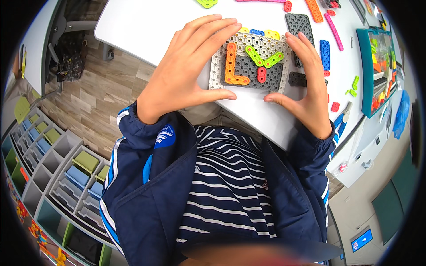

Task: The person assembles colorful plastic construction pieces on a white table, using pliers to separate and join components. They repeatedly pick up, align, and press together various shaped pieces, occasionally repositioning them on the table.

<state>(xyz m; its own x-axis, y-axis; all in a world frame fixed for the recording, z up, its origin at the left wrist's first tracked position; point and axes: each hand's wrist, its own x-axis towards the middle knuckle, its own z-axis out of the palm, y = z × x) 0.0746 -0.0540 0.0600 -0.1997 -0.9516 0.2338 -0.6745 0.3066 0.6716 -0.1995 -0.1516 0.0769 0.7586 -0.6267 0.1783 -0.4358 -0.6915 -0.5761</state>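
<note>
On the white table lies a light grey perforated building plate with a dark grey plate over its lower part. An orange L-shaped piece sits on its left. Two green links and a red link form a Y beside it. Yellow and blue pieces show along the far edge. My left hand frames the left side, fingers stretched along the far left corner and thumb below the near edge. My right hand frames the right side, fingertips at the far right corner, thumb near the near edge.
To the right lie a dark grey plate, a blue beam, a pink strip, an orange strip and green pieces. A teal bin of parts stands farther right. Drawer shelving is at lower left.
</note>
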